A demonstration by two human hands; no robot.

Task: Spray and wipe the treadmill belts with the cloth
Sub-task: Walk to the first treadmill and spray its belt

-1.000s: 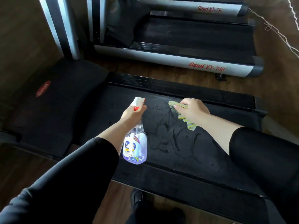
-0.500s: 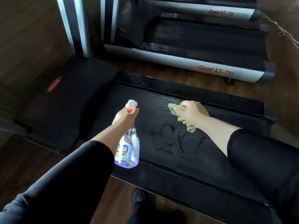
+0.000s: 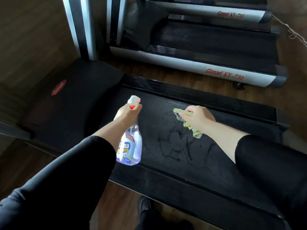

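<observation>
While left hand [image 3: 127,113] grips spray bottle [image 3: 130,143], right hand [image 3: 197,117] presses clutched cloth [image 3: 188,124] onto belt [image 3: 174,146].

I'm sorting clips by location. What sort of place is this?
Most likely a gym or fitness room: a black treadmill belt stretches across the view, a second treadmill marked Ganas KY-730 stands parallel behind it, and the floor between them is dark wood.

The spray bottle [image 3: 130,146] is showing "500ml" on its label. Left of it a red badge [image 3: 58,87] is reading "Ganas"; beyond it a silver rail [image 3: 196,66] is reading "Ganas KY-730".
</observation>
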